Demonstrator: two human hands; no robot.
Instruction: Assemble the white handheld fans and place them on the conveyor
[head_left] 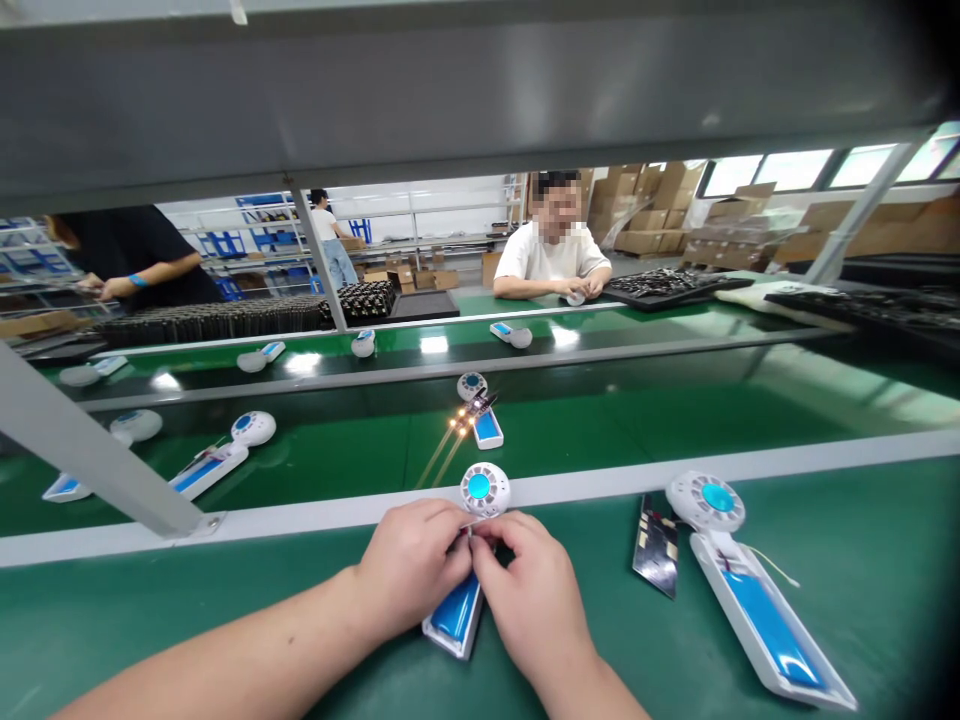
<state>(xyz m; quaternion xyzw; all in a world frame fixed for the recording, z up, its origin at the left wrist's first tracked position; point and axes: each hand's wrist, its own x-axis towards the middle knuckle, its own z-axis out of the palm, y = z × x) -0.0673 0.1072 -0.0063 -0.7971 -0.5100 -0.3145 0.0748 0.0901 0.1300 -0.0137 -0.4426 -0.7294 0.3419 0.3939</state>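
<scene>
A white handheld fan [495, 498] with a round head and a teal centre lies in front of me, its handle shell open. Inside that handle is a blue battery pack [456, 612]. Over the neck of the fan, my left hand [416, 555] and my right hand [536, 590] meet with fingertips pinched together. Between them shows a tiny pale piece, too small and too covered to name. To the right lies a second open fan [679, 490], its blue battery [776, 625] exposed and a thin wire sticking out. A dark circuit board [656, 548] rests beside its head.
Beyond a grey rail [600, 484], a green conveyor belt [600, 420] carries more fans, one with a lit circuit board [466, 412]. A slanted metal post [97, 450] stands at left. A co-worker [555, 240] sits across, near black trays of parts [664, 287]. A shelf [450, 90] hangs overhead.
</scene>
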